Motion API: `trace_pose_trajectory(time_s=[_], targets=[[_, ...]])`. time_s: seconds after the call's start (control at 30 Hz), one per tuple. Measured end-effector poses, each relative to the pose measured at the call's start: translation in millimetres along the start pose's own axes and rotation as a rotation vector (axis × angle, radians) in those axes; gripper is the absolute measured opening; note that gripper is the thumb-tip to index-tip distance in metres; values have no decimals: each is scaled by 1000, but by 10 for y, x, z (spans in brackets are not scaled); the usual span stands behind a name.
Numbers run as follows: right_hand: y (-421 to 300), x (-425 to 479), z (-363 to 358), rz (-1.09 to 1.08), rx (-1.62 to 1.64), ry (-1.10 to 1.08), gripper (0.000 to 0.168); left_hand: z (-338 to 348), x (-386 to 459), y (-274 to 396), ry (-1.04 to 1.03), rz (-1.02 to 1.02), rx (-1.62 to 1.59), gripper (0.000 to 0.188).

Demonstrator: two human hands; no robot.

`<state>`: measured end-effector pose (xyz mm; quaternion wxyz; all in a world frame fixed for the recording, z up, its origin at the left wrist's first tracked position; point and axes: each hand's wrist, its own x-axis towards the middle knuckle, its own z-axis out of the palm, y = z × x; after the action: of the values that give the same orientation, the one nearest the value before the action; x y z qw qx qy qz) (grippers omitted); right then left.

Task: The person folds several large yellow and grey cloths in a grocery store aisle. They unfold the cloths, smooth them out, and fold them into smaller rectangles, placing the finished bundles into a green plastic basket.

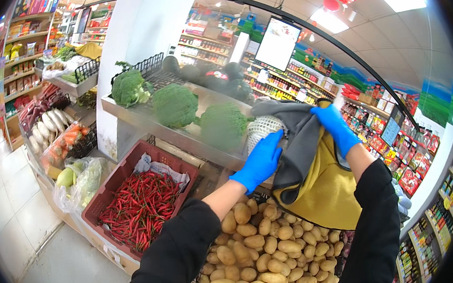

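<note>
My right hand (336,129), in a blue glove, grips the dark-edged top of a grey and yellow cloth (325,185), which hangs down over the potatoes (275,249). My left hand (260,160), gloved in blue too, lies against produce in a white foam net (264,129) at the end of the metal shelf; whether its fingers grip the net cannot be told. Grey folds of the cloth lie just to the right of the net. Left of the net, broccoli heads (225,123) sit along the shelf.
The steel rim of the raised shelf (170,136) runs below the broccoli. Dark round produce (209,75) lies behind. A maroon crate (191,170) of red chillies (140,208) stands lower left, beside bagged vegetables (82,180). A white pillar (141,28) rises behind the shelf's left end.
</note>
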<state>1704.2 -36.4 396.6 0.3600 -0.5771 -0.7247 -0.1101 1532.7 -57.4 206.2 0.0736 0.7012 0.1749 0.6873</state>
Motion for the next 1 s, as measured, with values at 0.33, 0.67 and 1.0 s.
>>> trace_pose_trajectory(time_s=[0.33,0.67,1.0], targets=[[471,473,-296,284,621,270,32,252,145,325,-203,87,672,54],[2650,380,-2115,75,1090,641,24,469,190,218,-261,104,843,56],[3600,-1778,-1995,121,852,446,35,1275,195,673,-110,301,918,52]])
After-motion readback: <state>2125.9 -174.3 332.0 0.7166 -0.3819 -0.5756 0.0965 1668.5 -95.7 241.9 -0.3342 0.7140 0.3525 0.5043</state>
